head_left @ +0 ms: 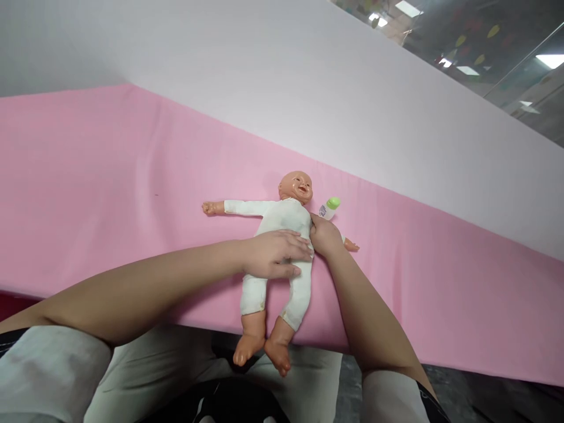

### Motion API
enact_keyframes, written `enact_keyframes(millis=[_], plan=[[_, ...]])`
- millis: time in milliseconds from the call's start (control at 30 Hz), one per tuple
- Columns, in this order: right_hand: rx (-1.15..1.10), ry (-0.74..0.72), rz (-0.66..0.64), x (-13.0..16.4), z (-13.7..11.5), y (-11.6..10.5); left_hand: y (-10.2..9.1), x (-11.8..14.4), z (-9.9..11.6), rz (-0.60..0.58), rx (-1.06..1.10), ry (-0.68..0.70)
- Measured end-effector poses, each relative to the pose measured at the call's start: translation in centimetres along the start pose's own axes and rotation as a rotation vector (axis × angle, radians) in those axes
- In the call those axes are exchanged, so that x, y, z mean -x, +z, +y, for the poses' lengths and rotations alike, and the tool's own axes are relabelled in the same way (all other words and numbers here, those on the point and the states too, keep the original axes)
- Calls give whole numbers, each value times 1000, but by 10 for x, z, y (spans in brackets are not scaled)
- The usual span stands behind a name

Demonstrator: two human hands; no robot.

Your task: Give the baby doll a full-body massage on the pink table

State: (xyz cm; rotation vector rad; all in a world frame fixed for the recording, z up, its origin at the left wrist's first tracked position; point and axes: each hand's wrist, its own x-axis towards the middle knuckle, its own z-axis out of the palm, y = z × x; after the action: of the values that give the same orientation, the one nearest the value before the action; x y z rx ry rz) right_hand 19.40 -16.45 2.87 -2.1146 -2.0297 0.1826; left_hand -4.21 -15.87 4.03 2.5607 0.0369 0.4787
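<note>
Plastic feet of the doll overhung the near edge of the pink cloth, so a tug could have slid it off. Left hand lay flat on its belly, fingers together; right hand gripped its side, fingertips hidden. Beyond, the small bottle was hard to make out.

Doll lies on table; bottle beside its head.

We log bright, even overhead lighting with faint shadows. Ceiling lamps glare upper right; frame edges bend.
</note>
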Motion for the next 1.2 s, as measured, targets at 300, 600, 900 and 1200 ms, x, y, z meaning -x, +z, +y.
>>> enact_keyframes(millis=[300, 600, 900, 1200], plan=[[-31, -39, 15, 0, 1, 0, -13, 2, -62, 71, -243, -319], [-164, -147, 159, 3, 2, 3, -22, 11, -89, 281, -348, -593], [-340, -921, 59, 52, -59, -5, -23, 8, -89, 291, -393, -651], [-121, -577, -47, 30, -43, 3, -21, 10, -96, 285, -362, -641]])
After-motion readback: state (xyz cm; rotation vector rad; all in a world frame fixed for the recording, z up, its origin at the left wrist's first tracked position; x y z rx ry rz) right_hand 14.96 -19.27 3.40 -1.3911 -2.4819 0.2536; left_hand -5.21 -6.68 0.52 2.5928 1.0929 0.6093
